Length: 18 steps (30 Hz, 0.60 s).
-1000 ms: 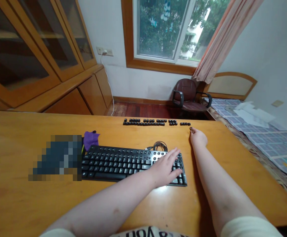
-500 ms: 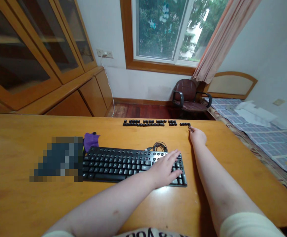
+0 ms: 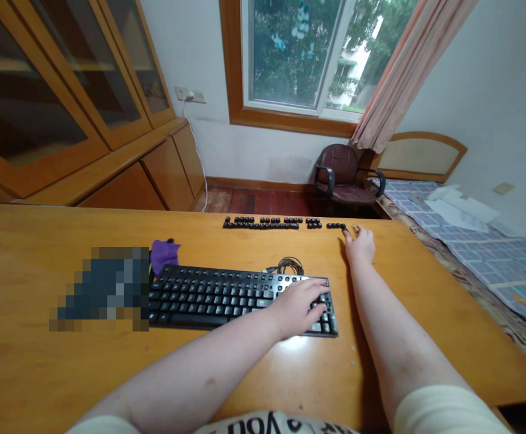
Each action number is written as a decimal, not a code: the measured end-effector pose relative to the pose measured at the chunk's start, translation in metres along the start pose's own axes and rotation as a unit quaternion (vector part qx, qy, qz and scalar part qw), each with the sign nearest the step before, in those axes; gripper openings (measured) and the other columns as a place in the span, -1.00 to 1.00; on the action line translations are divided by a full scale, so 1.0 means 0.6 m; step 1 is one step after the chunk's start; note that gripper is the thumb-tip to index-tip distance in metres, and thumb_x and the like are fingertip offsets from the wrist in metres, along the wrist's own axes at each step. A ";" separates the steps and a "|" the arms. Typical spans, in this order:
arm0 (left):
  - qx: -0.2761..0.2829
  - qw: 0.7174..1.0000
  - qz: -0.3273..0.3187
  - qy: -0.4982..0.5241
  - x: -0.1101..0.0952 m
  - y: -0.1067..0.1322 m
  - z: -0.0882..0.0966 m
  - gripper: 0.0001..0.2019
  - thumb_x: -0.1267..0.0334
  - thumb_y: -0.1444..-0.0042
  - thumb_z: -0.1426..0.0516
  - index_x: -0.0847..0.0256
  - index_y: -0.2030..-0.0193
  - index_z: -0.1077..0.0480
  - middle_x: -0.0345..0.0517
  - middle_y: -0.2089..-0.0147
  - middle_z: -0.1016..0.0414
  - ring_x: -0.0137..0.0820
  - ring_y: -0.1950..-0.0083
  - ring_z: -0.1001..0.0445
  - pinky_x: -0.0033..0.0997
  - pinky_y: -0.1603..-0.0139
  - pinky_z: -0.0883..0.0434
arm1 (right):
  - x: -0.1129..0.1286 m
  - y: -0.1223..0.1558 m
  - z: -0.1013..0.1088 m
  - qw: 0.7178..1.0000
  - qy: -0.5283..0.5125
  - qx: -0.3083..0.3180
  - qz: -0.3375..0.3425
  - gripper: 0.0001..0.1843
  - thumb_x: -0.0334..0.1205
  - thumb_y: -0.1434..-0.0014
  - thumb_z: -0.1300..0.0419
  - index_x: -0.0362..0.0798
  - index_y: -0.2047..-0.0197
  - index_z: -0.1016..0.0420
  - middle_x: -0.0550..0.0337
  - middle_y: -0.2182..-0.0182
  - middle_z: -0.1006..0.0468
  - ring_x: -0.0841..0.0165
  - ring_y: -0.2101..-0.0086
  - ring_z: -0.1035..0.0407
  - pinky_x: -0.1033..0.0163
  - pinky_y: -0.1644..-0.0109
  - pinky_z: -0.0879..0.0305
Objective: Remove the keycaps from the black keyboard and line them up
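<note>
My left hand [image 3: 296, 304] lies over the right end of a black keyboard [image 3: 212, 298], fingers stretched out and spread on its keys. Part of the number pad is hidden under it. At the far side of the desk, my right hand [image 3: 361, 246] is beside the right end of a short row of loose black keycaps [image 3: 335, 225]. Its thumb touches or nearly touches the last keycap. A thin tan thing [image 3: 353, 231] shows between the thumb and the raised fingers, too small to name. More keycaps [image 3: 261, 226] stand in two rows farther left.
A coiled black cable [image 3: 291, 266] lies behind the keyboard. A purple cloth [image 3: 164, 256] and a blurred-out dark object [image 3: 104, 286] are at its left. Beyond the wooden desk [image 3: 190, 374] are an armchair [image 3: 346, 175], a bed [image 3: 461, 223] and a cabinet [image 3: 131, 187].
My right thumb and fingers have gone from a pinch on a small dark thing to farther apart, near the row's right end. My left hand stays on the keyboard. The view has shifted slightly.
</note>
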<state>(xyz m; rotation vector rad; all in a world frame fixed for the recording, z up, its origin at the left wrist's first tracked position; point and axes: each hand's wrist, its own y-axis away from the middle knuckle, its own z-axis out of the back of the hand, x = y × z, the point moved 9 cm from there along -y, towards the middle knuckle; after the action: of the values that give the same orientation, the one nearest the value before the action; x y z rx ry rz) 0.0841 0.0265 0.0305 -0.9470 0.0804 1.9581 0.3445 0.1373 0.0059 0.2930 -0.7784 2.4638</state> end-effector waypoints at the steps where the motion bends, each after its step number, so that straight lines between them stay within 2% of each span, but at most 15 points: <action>1: -0.002 1.000 -0.007 -0.016 -0.002 0.000 0.000 -0.65 0.21 -0.18 0.01 0.17 -0.09 -0.31 -0.02 -0.17 -0.31 -0.31 -0.19 -0.25 -0.21 -0.23 -0.17 | 0.007 0.004 0.009 0.999 -0.022 -0.018 0.025 -0.55 -0.09 -0.19 0.03 -0.21 -0.02 -0.38 -0.14 0.11 -0.38 0.17 0.10 -0.29 0.14 0.04 -0.19; 4: 0.000 0.998 -0.019 -0.068 -0.005 0.001 -0.006 -0.70 0.19 -0.17 0.00 0.14 0.00 -0.40 -0.04 -0.13 -0.35 -0.28 -0.16 -0.27 -0.15 -0.25 -0.11 | 0.023 0.032 0.042 0.989 -0.095 -0.063 0.095 -0.56 -0.15 -0.24 0.15 -0.21 0.19 -0.48 -0.08 0.23 -0.39 0.21 0.12 -0.28 0.15 0.02 -0.18; 7: 0.025 0.994 -0.019 -0.100 -0.002 0.003 -0.018 -0.70 0.14 -0.13 -0.05 0.08 0.02 -0.42 -0.05 -0.13 -0.36 -0.22 -0.19 -0.24 -0.07 -0.25 -0.07 | 0.026 0.078 0.077 0.976 -0.161 -0.095 0.109 -0.50 -0.12 -0.26 0.22 -0.18 0.24 -0.50 0.00 0.32 -0.39 0.25 0.22 -0.31 0.15 0.08 -0.22; 9: 0.040 0.993 -0.025 -0.111 -0.003 0.004 -0.024 -0.70 0.10 -0.11 -0.06 0.03 0.03 -0.43 -0.07 -0.15 -0.34 -0.19 -0.21 -0.20 -0.03 -0.25 -0.05 | 0.032 0.113 0.086 0.970 -0.202 -0.069 0.113 -0.49 -0.10 -0.27 0.22 -0.17 0.30 -0.49 0.04 0.40 -0.42 0.28 0.30 -0.33 0.17 0.15 -0.24; 11: 0.046 0.991 -0.036 -0.119 -0.005 0.005 -0.026 -0.70 0.08 -0.12 -0.05 -0.01 0.04 -0.43 -0.08 -0.18 -0.31 -0.18 -0.22 -0.18 0.00 -0.24 -0.05 | 0.033 0.147 0.095 0.965 -0.243 -0.046 0.089 -0.53 -0.05 -0.26 0.17 -0.15 0.34 -0.46 0.10 0.47 -0.43 0.31 0.39 -0.34 0.21 0.24 -0.26; 14: 0.047 0.989 -0.044 -0.131 -0.008 0.004 -0.026 -0.71 0.07 -0.12 -0.05 -0.04 0.05 -0.44 -0.07 -0.17 -0.31 -0.17 -0.22 -0.19 0.02 -0.22 -0.05 | 0.040 0.185 0.100 0.945 -0.322 0.026 0.048 -0.63 -0.04 -0.23 0.08 -0.12 0.39 -0.37 0.27 0.68 -0.31 0.38 0.62 -0.25 0.29 0.46 -0.21; 16: 0.048 0.988 -0.048 -0.139 -0.009 0.004 -0.026 -0.71 0.07 -0.13 -0.04 -0.04 0.04 -0.44 -0.06 -0.16 -0.32 -0.17 -0.22 -0.19 0.02 -0.23 -0.05 | 0.066 0.201 0.109 0.923 -0.365 0.081 0.089 -0.70 -0.08 -0.20 0.01 -0.09 0.42 -0.35 0.27 0.68 -0.33 0.40 0.64 -0.24 0.30 0.50 -0.20; 18: 0.047 0.987 -0.049 -0.145 -0.010 0.004 -0.026 -0.70 0.06 -0.13 -0.04 -0.03 0.03 -0.43 -0.05 -0.17 -0.32 -0.17 -0.22 -0.19 0.01 -0.23 -0.05 | 0.097 0.210 0.122 0.903 -0.378 0.125 0.162 -0.75 -0.14 -0.16 -0.04 -0.07 0.47 -0.37 0.23 0.63 -0.39 0.38 0.59 -0.29 0.29 0.46 -0.22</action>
<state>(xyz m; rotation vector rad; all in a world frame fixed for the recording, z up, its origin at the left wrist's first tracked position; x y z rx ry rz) 0.0929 0.0144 0.0226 -0.5864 -0.0387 1.9624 0.2297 0.0321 0.0264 1.3764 -0.8483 2.7611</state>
